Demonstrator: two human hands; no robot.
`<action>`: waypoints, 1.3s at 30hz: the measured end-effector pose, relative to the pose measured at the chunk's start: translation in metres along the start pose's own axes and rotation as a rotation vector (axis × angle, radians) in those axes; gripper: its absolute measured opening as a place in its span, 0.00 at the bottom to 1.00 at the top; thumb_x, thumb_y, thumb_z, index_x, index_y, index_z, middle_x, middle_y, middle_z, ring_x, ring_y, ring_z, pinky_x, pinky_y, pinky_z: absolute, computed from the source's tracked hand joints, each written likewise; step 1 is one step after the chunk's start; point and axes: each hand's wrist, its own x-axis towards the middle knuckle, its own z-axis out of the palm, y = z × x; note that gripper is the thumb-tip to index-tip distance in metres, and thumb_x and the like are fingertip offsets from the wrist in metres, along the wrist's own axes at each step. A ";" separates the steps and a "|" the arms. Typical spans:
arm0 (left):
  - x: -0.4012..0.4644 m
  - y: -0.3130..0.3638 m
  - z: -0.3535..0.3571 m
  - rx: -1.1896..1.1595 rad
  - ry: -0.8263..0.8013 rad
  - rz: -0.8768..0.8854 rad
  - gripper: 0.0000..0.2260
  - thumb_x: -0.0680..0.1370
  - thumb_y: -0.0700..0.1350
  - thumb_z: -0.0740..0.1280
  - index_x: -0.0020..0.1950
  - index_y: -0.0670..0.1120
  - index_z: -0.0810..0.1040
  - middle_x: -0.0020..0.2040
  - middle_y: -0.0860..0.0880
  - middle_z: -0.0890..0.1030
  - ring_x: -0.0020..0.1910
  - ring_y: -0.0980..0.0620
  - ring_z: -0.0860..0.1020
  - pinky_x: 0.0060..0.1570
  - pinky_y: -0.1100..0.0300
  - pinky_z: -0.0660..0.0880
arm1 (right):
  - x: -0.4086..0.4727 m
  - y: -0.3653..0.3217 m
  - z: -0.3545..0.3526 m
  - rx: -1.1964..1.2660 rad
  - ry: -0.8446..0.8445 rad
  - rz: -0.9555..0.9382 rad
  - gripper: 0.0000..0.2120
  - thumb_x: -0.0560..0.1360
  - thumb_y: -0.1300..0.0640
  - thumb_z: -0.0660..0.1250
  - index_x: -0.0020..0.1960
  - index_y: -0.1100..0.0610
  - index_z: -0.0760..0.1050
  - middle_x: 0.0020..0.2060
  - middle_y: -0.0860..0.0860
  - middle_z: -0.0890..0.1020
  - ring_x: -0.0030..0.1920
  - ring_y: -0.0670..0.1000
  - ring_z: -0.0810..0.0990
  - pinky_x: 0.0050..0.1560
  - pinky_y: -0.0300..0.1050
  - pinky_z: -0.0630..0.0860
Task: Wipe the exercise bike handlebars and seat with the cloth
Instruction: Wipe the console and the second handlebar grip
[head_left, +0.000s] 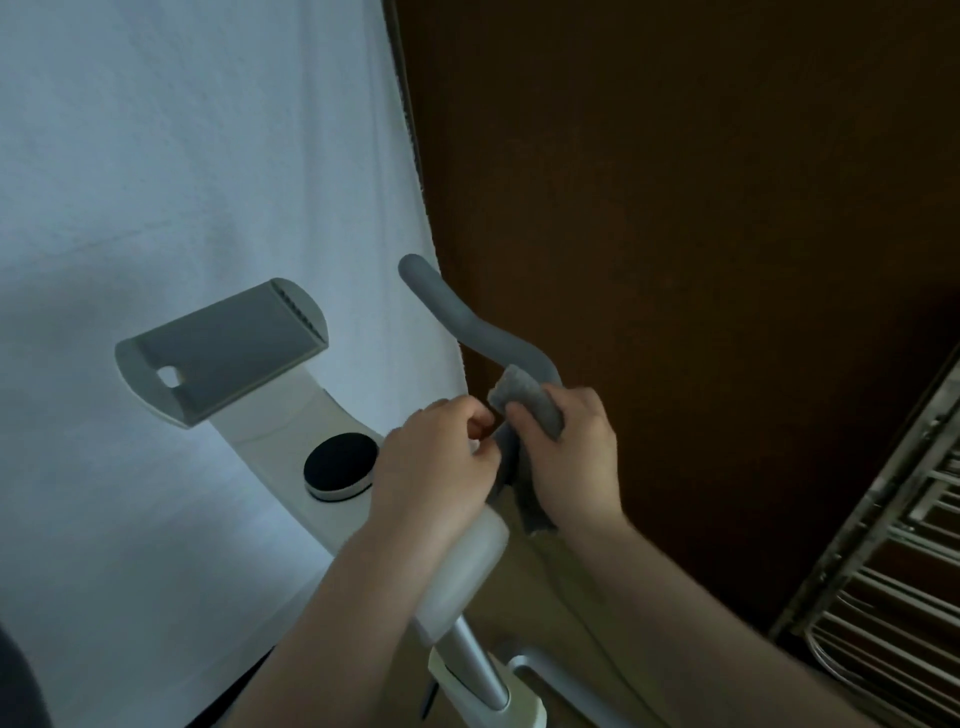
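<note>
The grey padded handlebar curves up from the white bike column in the middle of the view. A grey cloth is wrapped over the handlebar's lower bend, and its tail hangs down between my hands. My right hand grips the cloth around the bar. My left hand sits just left of it, fingers curled, pinching the cloth's edge. The seat is out of sight.
A grey tablet holder and a black round knob sit on the bike's white console at left. White fabric hangs behind. A dark brown wall is at right, with a metal rack at the lower right corner.
</note>
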 end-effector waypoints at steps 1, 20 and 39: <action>0.003 0.001 0.003 -0.020 -0.022 -0.015 0.06 0.78 0.51 0.63 0.52 0.53 0.76 0.47 0.56 0.79 0.44 0.55 0.77 0.47 0.52 0.77 | -0.010 0.001 0.004 0.073 0.017 0.015 0.10 0.77 0.52 0.66 0.58 0.51 0.76 0.53 0.44 0.73 0.47 0.34 0.73 0.44 0.21 0.69; 0.004 -0.002 0.012 -0.024 -0.012 -0.004 0.04 0.78 0.53 0.64 0.49 0.55 0.76 0.45 0.58 0.79 0.41 0.58 0.77 0.34 0.65 0.71 | -0.021 0.010 0.012 0.278 0.217 0.127 0.07 0.74 0.52 0.71 0.51 0.46 0.77 0.48 0.39 0.75 0.47 0.36 0.76 0.49 0.31 0.76; 0.047 0.012 0.014 -0.181 -0.175 0.004 0.03 0.75 0.48 0.68 0.48 0.55 0.78 0.43 0.58 0.80 0.43 0.61 0.77 0.43 0.65 0.74 | -0.013 0.013 0.007 0.314 0.246 0.143 0.09 0.72 0.51 0.72 0.44 0.38 0.75 0.46 0.41 0.76 0.46 0.37 0.77 0.47 0.35 0.76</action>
